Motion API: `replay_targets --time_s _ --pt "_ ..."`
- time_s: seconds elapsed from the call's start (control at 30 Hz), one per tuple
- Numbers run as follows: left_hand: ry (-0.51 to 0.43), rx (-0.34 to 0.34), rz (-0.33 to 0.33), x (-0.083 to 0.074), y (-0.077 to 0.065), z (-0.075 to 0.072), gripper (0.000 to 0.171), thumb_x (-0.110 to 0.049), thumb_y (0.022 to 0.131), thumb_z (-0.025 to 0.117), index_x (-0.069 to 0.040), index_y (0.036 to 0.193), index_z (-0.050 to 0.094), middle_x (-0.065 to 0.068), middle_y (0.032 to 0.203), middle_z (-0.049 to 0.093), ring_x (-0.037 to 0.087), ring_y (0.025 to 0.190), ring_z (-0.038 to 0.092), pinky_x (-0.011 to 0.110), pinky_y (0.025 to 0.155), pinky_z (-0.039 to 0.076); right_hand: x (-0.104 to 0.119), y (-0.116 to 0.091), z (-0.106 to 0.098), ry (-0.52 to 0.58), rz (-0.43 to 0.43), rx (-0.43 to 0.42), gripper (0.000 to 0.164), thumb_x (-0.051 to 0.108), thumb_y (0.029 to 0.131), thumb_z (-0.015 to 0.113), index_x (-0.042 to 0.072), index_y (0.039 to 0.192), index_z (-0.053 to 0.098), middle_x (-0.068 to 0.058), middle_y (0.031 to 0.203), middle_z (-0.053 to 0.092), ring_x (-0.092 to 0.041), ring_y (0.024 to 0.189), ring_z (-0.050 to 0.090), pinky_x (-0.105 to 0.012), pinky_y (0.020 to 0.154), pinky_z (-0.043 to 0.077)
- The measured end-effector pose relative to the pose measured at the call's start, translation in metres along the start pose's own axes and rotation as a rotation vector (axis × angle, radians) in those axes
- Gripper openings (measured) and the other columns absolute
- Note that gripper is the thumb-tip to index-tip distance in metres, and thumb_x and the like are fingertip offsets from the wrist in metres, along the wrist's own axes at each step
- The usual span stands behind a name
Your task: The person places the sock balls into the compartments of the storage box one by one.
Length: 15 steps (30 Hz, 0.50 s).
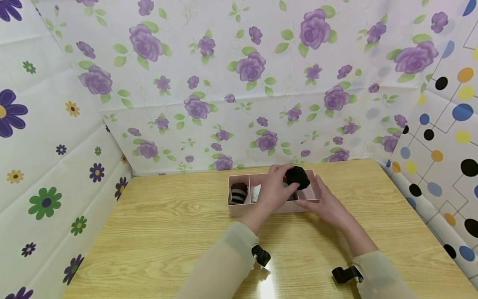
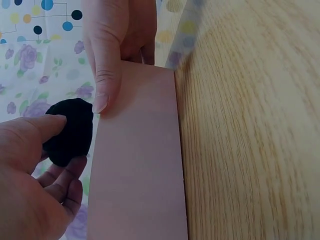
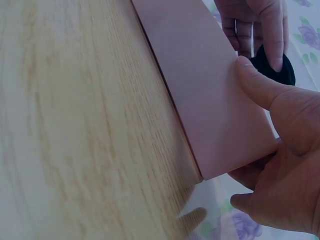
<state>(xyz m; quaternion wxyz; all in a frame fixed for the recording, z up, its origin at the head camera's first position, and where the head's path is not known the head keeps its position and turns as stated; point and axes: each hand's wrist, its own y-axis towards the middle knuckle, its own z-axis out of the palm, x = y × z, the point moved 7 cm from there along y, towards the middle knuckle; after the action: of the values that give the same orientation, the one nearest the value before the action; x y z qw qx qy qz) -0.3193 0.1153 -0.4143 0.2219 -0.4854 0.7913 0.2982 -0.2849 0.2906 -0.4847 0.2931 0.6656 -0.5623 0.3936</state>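
Observation:
My left hand point(image 1: 276, 187) pinches a rolled black sock point(image 1: 297, 177) between thumb and fingers, above the right part of a pink divided box point(image 1: 242, 210). In the left wrist view the sock point(image 2: 75, 131) shows beside the box's long wall. My right hand point(image 1: 330, 206) grips the box's right end, its thumb on the front rim and its fingers around the end wall. A dark striped rolled sock point(image 1: 239, 193) lies in the leftmost compartment. Next to it a white item point(image 1: 256, 192) shows partly, and my left hand hides much of the middle.
The box stands near the back edge of a wood-grain table point(image 1: 168, 224). A flowered cloth point(image 1: 209, 83) hangs behind it. More patterned cloth covers the left side point(image 1: 48, 166) and the right side point(image 1: 444, 137).

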Motion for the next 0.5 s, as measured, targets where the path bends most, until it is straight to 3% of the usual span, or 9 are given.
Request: replay_targets --time_s 0.17,0.37,0.5 --pt "0.033 0.019 0.007 -0.0025 -0.0001 0.0046 0.058 -0.031 0.105 0.080 -0.019 0.159 0.060 0.011 0.155 0.057 0.023 0.113 0.071 0.035 0.093 0.061 -0.0003 0.0008 0.0002 0.015 0.000 0.003 0.126 0.056 0.103 0.077 0.014 0.174 -0.019 -0.022 0.182 -0.010 -0.048 0.144 0.056 -0.074 0.119 0.036" --pt "0.055 0.050 0.025 -0.0047 -0.0015 0.0080 0.058 -0.033 0.105 0.081 -0.019 0.157 0.062 0.011 0.149 0.060 0.019 0.109 0.072 0.031 0.091 0.060 -0.0004 0.0008 0.0014 0.063 -0.005 0.013 0.127 0.053 0.103 0.078 0.013 0.174 -0.020 -0.024 0.182 -0.011 -0.041 0.137 0.064 -0.068 0.117 0.044" --pt "0.078 0.062 0.014 -0.0039 -0.0034 0.0054 0.059 -0.040 0.105 0.079 -0.022 0.158 0.062 0.009 0.151 0.060 0.017 0.111 0.070 0.033 0.092 0.060 -0.0018 0.0009 0.0009 0.054 0.000 0.005 0.127 0.052 0.103 0.077 0.011 0.174 -0.019 -0.028 0.181 -0.006 -0.045 0.139 0.062 -0.066 0.115 0.047"
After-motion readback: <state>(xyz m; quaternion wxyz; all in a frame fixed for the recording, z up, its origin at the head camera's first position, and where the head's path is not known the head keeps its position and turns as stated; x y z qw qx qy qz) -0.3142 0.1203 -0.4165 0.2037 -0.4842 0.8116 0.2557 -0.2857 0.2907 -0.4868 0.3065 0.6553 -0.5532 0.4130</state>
